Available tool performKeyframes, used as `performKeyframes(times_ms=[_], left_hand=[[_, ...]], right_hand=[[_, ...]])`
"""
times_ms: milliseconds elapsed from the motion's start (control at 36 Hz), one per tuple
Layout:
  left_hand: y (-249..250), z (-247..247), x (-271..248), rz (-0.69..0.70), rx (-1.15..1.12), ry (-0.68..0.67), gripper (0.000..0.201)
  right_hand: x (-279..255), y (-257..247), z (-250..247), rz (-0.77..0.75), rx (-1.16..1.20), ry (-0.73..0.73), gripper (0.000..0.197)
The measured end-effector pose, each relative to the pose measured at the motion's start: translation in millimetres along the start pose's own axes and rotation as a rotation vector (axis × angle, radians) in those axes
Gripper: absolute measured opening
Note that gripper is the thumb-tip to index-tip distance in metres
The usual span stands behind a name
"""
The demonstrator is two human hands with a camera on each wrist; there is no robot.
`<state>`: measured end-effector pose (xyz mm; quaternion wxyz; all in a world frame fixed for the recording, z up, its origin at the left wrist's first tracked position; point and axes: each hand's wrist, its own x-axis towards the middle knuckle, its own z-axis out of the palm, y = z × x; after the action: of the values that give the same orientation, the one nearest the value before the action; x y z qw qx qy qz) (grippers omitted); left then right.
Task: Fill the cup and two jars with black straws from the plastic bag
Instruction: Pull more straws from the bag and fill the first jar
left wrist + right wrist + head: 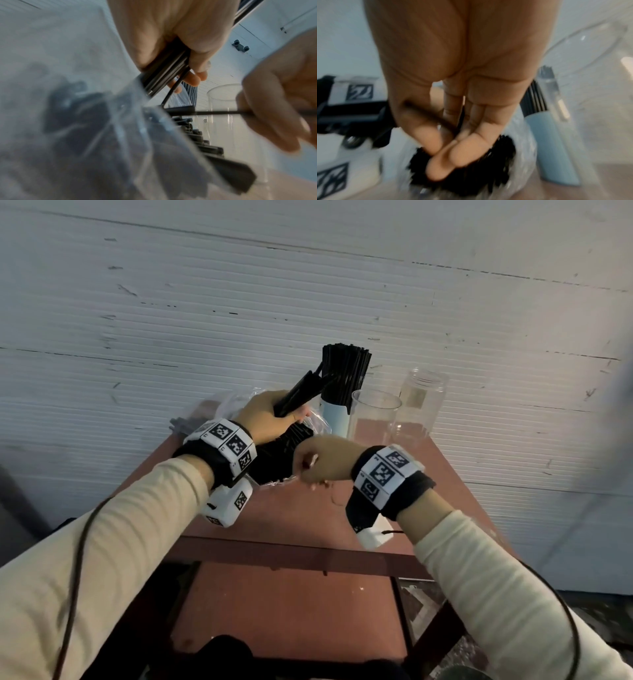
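My left hand [265,414] grips a bundle of black straws [301,393] just above the clear plastic bag [310,422]; the left wrist view shows the fingers [197,56] curled round the bundle [164,70]. My right hand [317,463] is at the bag's mouth and pinches one black straw [221,112] between thumb and fingers [452,151]. Many more straws [471,170] lie in the bag. The light blue cup [335,421] stands behind, packed with straws [346,369]. Two clear jars [375,419] [423,400] stand to its right and look empty.
Everything sits at the far end of a narrow reddish-brown table [308,518] against a white ribbed wall [239,302]. A lower shelf [284,604] lies beneath the table. Cables run along both sleeves.
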<state>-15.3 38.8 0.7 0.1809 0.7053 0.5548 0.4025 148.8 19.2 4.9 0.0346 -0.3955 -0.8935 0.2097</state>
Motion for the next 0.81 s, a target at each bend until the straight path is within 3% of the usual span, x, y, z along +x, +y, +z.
performKeyframes(times_ms=[167, 278, 417, 528, 639, 806], left_hand=[[7, 2, -3, 0.057, 0.030, -0.011, 0.013], [24, 3, -2, 0.115, 0.077, -0.025, 0.021], [49, 5, 3, 0.187, 0.017, -0.042, 0.015], [70, 13, 0, 0.193, -0.192, -0.080, 0.007], [83, 29, -9, 0.171, -0.470, -0.187, 0.018], [80, 56, -24, 0.052, -0.575, -0.310, 0.009]], right_hand=[[-24, 9, -43, 0.013, 0.136, 0.362, 0.019], [-40, 9, -63, -0.046, 0.175, 0.570, 0.006], [-57, 4, -81, -0.097, 0.199, 0.884, 0.023], [-69, -8, -86, -0.227, 0.202, 1.035, 0.033], [-72, -17, -86, -0.310, 0.216, 1.073, 0.035], [-79, -21, -75, -0.305, 0.401, 0.896, 0.053]])
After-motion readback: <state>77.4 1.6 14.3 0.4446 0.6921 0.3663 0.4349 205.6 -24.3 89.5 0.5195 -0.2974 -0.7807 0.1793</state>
